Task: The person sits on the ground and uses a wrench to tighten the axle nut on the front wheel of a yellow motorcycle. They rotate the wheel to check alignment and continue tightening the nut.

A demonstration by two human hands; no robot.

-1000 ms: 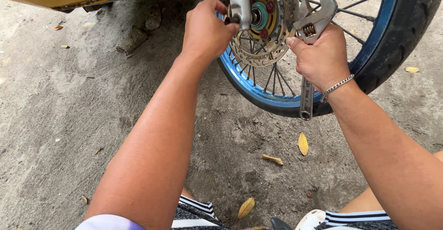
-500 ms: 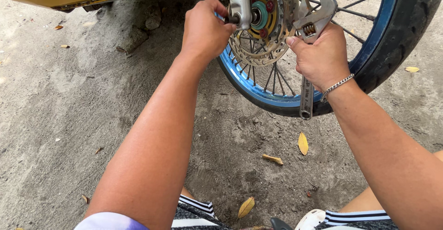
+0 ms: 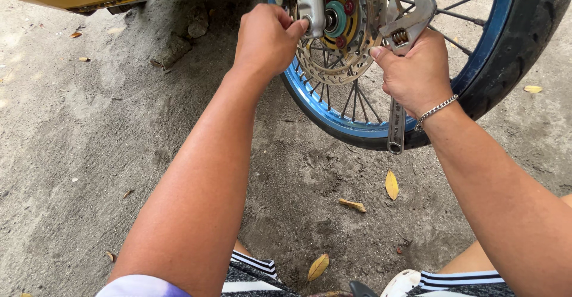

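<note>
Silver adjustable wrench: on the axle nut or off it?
Off: the silver adjustable wrench sits in the right hand, jaws up beside the brake disc.

Both your arms reach forward from the bottom of the view, bare to the sleeve edges. Your left hand [image 3: 267,38] is curled into a loose fist, knuckles up, with the thumb tip pressed forward at its upper right. Your left forearm runs long and straight, rising toward the upper middle. Your right hand [image 3: 417,73] is closed in a firm grip, thumb laid along the top, back of the hand turned toward you. A thin chain bracelet circles your right wrist.
</note>
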